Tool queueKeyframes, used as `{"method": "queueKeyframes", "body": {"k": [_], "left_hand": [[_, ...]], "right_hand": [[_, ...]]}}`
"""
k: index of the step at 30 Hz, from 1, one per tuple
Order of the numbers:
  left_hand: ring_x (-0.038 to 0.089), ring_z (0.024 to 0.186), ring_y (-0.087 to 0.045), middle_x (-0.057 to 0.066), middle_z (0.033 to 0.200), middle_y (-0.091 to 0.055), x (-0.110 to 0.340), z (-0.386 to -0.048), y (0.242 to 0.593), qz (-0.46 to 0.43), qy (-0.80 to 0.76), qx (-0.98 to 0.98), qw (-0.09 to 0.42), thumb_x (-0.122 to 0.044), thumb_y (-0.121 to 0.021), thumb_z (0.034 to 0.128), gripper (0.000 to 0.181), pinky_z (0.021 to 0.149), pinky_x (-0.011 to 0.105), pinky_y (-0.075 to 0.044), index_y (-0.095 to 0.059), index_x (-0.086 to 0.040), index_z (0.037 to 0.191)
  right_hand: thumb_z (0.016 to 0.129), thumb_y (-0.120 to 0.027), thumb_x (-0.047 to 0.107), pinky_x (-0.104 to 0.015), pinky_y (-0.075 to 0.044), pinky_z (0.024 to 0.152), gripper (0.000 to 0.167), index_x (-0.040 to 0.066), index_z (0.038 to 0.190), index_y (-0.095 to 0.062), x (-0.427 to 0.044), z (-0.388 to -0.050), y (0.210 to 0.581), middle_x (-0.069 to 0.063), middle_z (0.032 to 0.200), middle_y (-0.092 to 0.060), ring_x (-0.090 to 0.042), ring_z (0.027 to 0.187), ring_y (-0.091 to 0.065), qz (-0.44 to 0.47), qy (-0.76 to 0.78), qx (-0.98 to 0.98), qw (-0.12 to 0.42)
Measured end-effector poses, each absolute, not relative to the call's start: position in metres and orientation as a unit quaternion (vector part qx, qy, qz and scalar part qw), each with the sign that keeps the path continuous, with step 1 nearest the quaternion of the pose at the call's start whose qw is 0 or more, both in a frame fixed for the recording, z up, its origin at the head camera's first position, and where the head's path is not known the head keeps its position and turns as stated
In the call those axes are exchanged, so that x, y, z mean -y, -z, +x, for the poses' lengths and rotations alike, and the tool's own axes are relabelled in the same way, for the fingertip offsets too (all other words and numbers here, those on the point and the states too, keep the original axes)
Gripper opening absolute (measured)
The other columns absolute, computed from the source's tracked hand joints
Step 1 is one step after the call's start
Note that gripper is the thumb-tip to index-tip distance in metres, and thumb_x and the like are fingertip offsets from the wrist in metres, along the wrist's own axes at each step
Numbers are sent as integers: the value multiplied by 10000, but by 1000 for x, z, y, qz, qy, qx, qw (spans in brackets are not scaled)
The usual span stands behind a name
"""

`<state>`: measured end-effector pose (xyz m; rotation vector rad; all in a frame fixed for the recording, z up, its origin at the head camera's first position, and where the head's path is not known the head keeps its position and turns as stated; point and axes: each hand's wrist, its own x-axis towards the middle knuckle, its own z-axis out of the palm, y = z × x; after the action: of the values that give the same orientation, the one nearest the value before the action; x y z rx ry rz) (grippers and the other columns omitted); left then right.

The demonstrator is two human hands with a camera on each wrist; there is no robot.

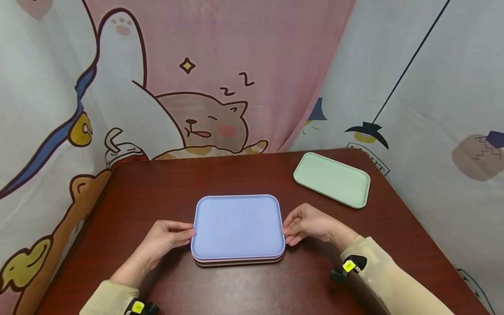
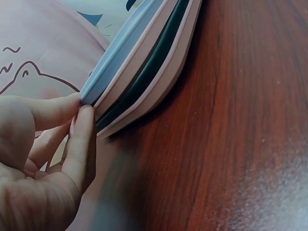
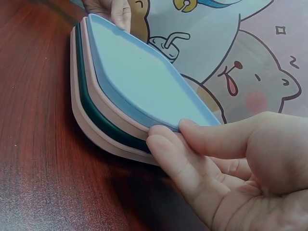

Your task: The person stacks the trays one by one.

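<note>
A blue tray (image 1: 238, 227) tops a stack in the middle of the table. Beneath it the right wrist view shows a pink tray (image 3: 111, 114), a dark green tray (image 3: 91, 107) and another pink tray (image 3: 77, 109) at the bottom. My left hand (image 1: 167, 238) pinches the blue tray's left rim between thumb and fingers. On the opposite side my right hand (image 1: 309, 223) pinches its right rim, thumb on top and fingertips underneath. The blue tray lies level, on or very close to the tray below; a gap is hard to tell.
A pale green tray (image 1: 332, 179) lies apart at the back right of the brown wooden table (image 1: 169, 179). Behind the table hangs a cloth with cartoon animals (image 1: 216, 127). A cable (image 1: 476, 284) shows by the table's right edge.
</note>
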<state>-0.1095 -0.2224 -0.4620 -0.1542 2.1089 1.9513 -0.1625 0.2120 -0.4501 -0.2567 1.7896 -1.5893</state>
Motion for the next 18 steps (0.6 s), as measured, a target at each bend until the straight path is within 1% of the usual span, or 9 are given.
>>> {"method": "queueKeyframes", "body": {"k": [9,18], "left_hand": [[179,897,-745,206,1077,-747,220,-109,462,-52,-667,-733,125,15,-802,921,346,850,367,-635,-692,192,1197],[181,916,-748,215,1093,-753,221,-109,457,-48,-670,-731,121,26,-774,938,360,859,360,-633,-668,197,1236]], "right_hand": [[957,-759,-22,-437,-659,735,202,-164,1081,-686,-214,-159,447,-306,913,-736,-257,729,-764,-100,614,-698,353],[969,-704,-75,-462,-656,759,201,-187,1131,-667,-217,-156,447,-311,956,-732,-285,763,-769,-106,625,-693,343]]}}
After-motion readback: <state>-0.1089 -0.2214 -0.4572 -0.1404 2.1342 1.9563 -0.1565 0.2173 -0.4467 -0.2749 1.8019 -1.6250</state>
